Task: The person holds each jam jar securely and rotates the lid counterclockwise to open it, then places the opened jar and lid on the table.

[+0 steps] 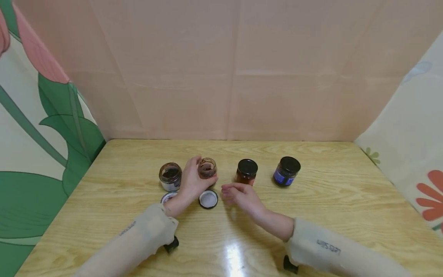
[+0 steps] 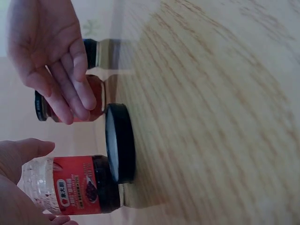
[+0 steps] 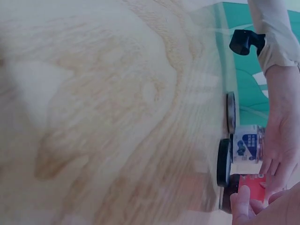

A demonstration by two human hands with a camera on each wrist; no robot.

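Note:
My left hand grips an open glass jar, its thumb on the near side and its fingers behind. In the left wrist view the jar has a red label, dark contents at the bottom and residue on its upper glass. Close in front of it, a black-rimmed lid lies with its pale inside up. My right hand hovers to the right of that lid, fingers loosely bent and holding nothing. It overlaps the lower part of a closed jar with a black lid and reddish-brown contents.
Left of my left hand stands another open jar of dark contents, its lid partly hidden by my wrist. A closed jar with a blue label stands at the right on the wooden table. A pinkish-beige sheet hangs behind.

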